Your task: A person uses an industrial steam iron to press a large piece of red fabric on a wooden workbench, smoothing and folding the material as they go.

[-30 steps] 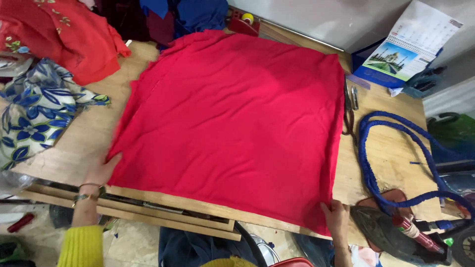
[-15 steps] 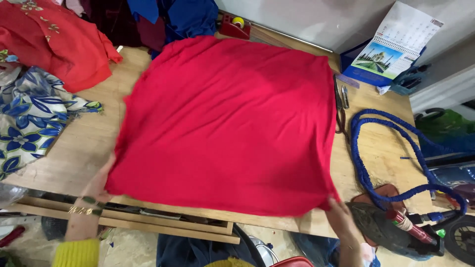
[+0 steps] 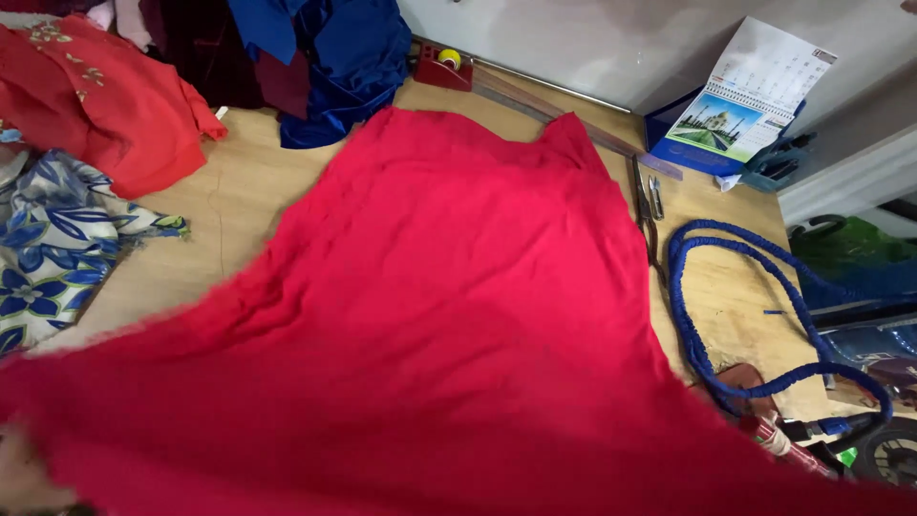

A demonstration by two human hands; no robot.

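Lifted off the tabletop [image 3: 239, 220] since a moment ago — red cloth [image 3: 458, 315], near edge raised toward the camera, far edge resting; left hand [image 3: 24, 478] blurred, right hidden; fingers' state — could not tell.

A blurred bare left grip [image 3: 29, 473], its sleeve out of view

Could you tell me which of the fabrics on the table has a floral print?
The blue-and-white cloth at the table's left edge; the large red fabric and blue pile are plain.

Matt red cloth [image 3: 458, 334], pale bare wooden table [image 3: 239, 201], glossy paper calendar [image 3: 750, 96]
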